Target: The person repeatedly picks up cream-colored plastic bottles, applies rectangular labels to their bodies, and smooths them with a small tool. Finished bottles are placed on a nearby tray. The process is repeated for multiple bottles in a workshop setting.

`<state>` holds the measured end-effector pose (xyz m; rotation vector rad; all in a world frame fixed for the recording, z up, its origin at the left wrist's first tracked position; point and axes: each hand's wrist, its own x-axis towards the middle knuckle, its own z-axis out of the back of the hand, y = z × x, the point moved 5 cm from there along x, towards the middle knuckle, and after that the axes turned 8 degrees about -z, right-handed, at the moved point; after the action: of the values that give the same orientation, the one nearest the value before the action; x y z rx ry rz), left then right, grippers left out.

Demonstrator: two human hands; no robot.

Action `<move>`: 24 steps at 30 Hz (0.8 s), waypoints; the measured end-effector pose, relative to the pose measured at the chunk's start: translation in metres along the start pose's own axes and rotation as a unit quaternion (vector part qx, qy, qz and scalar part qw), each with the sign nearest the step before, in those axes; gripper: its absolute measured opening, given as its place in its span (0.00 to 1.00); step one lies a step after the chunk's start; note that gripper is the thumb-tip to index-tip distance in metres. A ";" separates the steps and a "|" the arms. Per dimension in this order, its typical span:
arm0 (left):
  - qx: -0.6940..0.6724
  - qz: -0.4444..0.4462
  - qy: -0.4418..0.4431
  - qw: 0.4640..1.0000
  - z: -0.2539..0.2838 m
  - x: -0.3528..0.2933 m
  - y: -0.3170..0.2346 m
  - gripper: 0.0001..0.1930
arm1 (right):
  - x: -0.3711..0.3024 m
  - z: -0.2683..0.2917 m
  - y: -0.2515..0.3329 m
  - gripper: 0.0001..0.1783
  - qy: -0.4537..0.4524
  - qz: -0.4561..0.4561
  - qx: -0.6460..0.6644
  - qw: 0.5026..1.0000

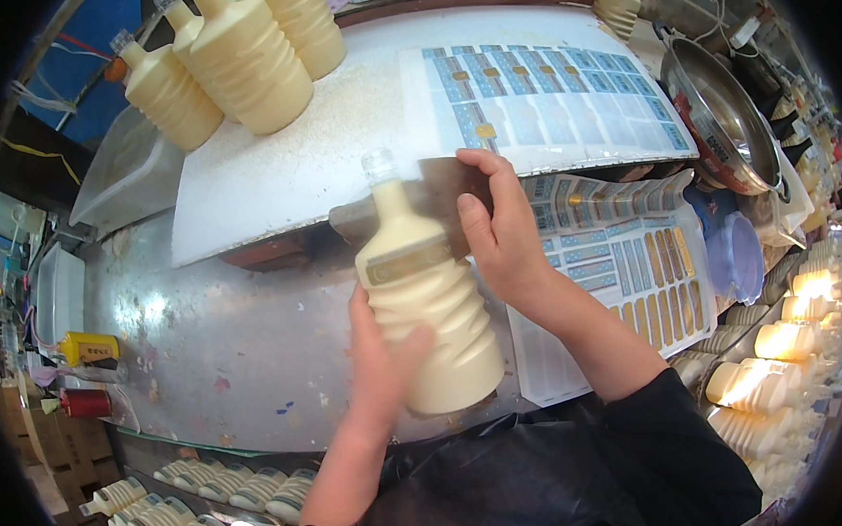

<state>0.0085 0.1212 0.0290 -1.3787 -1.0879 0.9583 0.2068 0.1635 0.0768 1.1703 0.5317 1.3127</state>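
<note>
**Risk of a slipped bottle and a creased label band**

The cream ribbed bottle (440, 329) is held at the centre of the view, its neck tipped toward 11 o'clock and its base turned between 5 and 6 o'clock. It is clasped on its 8 o'clock side by the left hand (379, 357), the thumb laid across the ribs; the fingers behind are hidden, so how far they are curled cannot be told. By the right hand (508, 234), just off centre toward 2 o'clock, a flat brown pad (448, 196) is pinched between thumb and fingers, which are parted only by its breadth. Whether the bottle is touched by the pad cannot be told through the blur.

A grey label band (409, 261) is seen across the bottle's shoulder. If the pad is pressed unevenly there, the band could be creased or dragged askew, the ribs just below being a likely cause. If the left grip is loosened, the bottle could be rolled toward the 6 o'clock edge of the metal table (252, 331), where its base is already near; whether it is supported there is unclear. The lower label sheet (625, 294), at 4 o'clock under the right forearm, could be scuffed or shifted if the elbow is dropped
</note>
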 end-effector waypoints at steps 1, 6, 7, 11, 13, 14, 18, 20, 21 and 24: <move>-0.021 0.001 -0.005 1.000 -0.002 0.000 -0.001 0.42 | 0.000 0.003 -0.002 0.24 -0.008 -0.007 -0.002 1.000; 0.072 -0.002 -0.011 0.997 -0.008 0.001 -0.010 0.44 | 0.001 0.002 0.022 0.24 -0.007 -0.011 0.003 1.000; 0.123 -0.013 -0.011 0.992 -0.009 0.001 -0.012 0.44 | 0.001 -0.002 0.033 0.24 -0.002 0.002 -0.002 1.000; 0.278 -0.058 -0.024 0.959 -0.014 -0.001 -0.026 0.45 | 0.001 -0.022 0.064 0.22 0.016 0.005 -0.079 0.997; 0.273 -0.054 -0.027 0.960 -0.019 -0.003 -0.036 0.43 | 0.000 -0.033 0.072 0.19 0.029 0.028 -0.108 0.993; 0.271 -0.052 -0.029 0.961 -0.020 -0.003 -0.040 0.41 | -0.002 -0.039 0.077 0.18 0.039 0.046 -0.120 0.991; 0.251 -0.054 0.020 0.966 -0.022 0.006 -0.045 0.37 | -0.005 -0.062 0.095 0.19 0.106 -0.018 -0.127 0.986; 0.246 -0.041 0.023 0.968 -0.021 0.007 -0.042 0.36 | -0.006 -0.065 0.101 0.19 0.125 -0.020 -0.150 0.981; 0.248 -0.047 0.020 0.967 -0.019 0.007 -0.040 0.36 | -0.006 -0.063 0.104 0.18 0.120 0.001 -0.172 0.978; 0.259 -0.092 -0.002 0.961 -0.013 -0.001 -0.033 0.40 | -0.003 -0.046 0.092 0.18 0.080 0.032 -0.224 0.971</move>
<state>0.0178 0.1168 0.0634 -0.8326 -0.8668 1.0184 0.1241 0.1624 0.1391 0.7171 0.2906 1.4951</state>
